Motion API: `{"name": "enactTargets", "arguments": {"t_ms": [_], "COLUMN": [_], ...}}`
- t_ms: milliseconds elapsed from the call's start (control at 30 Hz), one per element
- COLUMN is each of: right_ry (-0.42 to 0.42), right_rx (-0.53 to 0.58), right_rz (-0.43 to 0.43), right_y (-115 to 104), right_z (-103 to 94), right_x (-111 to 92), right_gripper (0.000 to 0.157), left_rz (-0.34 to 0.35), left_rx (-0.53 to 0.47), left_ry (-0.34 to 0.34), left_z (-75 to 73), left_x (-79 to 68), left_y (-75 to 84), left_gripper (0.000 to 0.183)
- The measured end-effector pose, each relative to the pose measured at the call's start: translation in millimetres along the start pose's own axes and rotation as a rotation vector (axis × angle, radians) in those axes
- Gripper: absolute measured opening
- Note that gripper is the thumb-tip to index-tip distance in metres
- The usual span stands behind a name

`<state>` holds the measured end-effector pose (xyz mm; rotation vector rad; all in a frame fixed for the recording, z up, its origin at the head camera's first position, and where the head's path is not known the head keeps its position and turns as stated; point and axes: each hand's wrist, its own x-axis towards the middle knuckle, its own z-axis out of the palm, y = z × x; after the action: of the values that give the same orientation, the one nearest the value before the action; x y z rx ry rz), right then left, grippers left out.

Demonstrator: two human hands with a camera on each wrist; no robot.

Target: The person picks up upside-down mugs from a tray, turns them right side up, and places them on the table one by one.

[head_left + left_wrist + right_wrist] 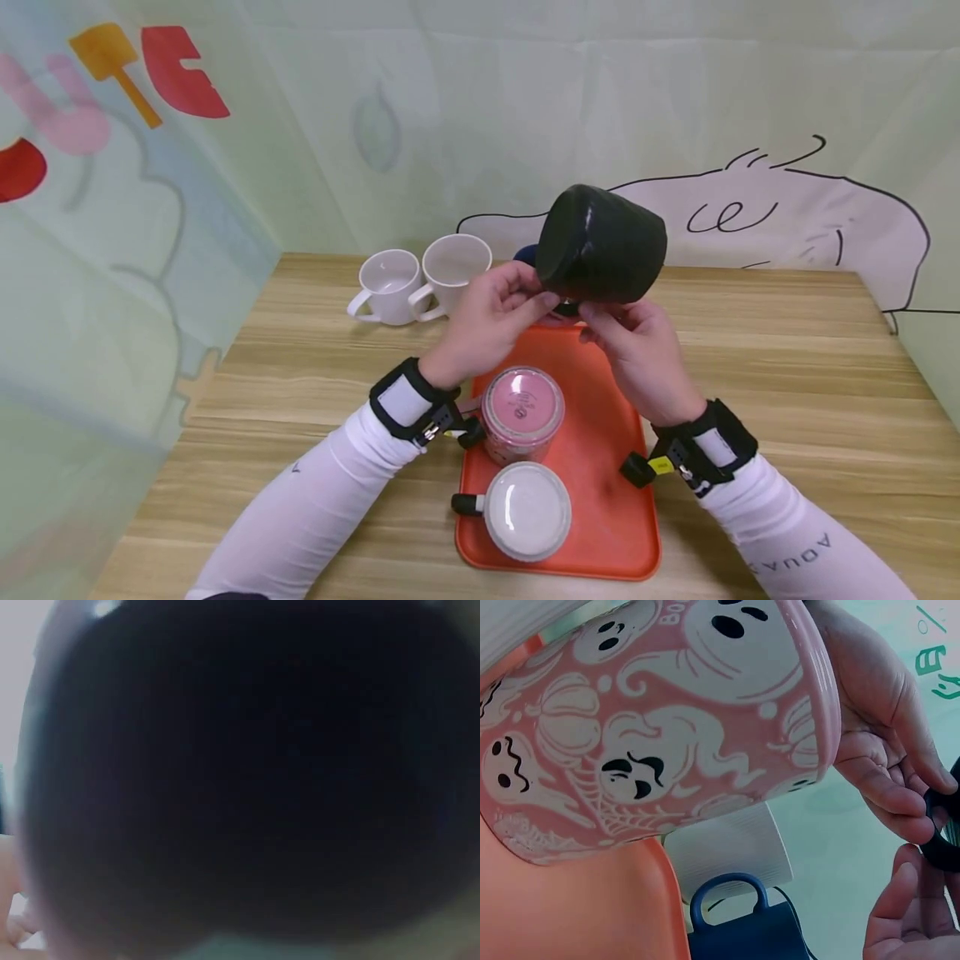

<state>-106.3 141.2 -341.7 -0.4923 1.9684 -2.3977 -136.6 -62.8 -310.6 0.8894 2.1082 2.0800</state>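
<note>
Okay, landmark = orange-red tray (pixel 603 433), on the wooden table (pixel 772 358). Left to right:

Two white mugs, upright on the table off the tray's far-left corner: smaller mug (pixel 388 290) outermost, larger mug (pixel 456 287) just beside it, both handles to the left.

Left hand (pixel 480 321) is above the tray's far-left part. Thumb and fingers pinch the handle (pixel 567 309) of the black mug (pixel 607 246).

Pale mug (pixel 527 511) on the tray, left side, end nearest the person. Base up, black handle sticking out over the tray's left edge. Pink ghost mug (pixel 522 408) also base up, just beyond it on the same side.

Blue mug (pixel 527 255) past the tray's far edge, mostly hidden by the left hand and black mug.

Black mug is in the air over the tray's far end. Key relation, as I read it: long axis roughly crosswise to the tray, tilted, base end left, mouth presumably right (can't see it). Handle hangs underneath, right between both sets of fingertips; neither hand is clearly nearer.

Right hand (pixel 645 362), over the tray's far-right part, pinches the handle too; exact finger overlap can't be told. Left wrist view is just dark blur.
</note>
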Motion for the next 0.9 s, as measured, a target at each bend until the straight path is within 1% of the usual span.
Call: {"name": "enactTargets", "arguments": {"t_ms": [133, 333, 600, 667, 767, 900], "right_ry": [0.005, 0.009, 0.002, -0.002, -0.007, -0.005], "right_rx": [0.045, 0.109, 0.085, 0.068, 0.041, 0.051], "right_rz": [-0.037, -0.096, -0.136, -0.143, -0.145, -0.134], "right_y": [1.6, 4.7, 3.9, 3.5, 2.9, 2.3], "right_z": [1.5, 2.0, 0.0, -1.3, -4.1, -7.8], "right_x": [1.0, 0.8, -0.2, -0.8, -2.1, -4.1], "right_gripper": [0.027, 0.025, 0.027, 0.028, 0.030, 0.030], "left_rz": [-0.014, -0.008, -0.001, 0.003, 0.000, -0.029], "left_rx": [-0.057, -0.053, -0.027, -0.014, 0.036, 0.127], "left_ry": [-0.009, -0.026, -0.036, -0.039, -0.034, -0.016], "left_z": [1.4, 1.6, 1.2, 1.3, 0.3, -2.3], "left_x": [-1.0, -2.4, -2.6, -2.5, -2.8, -4.6], "left_y": [0.1, 1.3, 2.6, 3.0, 3.3, 4.9], "left_gripper": [0.016, 0.016, 0.016, 0.016, 0.016, 0.020]}}
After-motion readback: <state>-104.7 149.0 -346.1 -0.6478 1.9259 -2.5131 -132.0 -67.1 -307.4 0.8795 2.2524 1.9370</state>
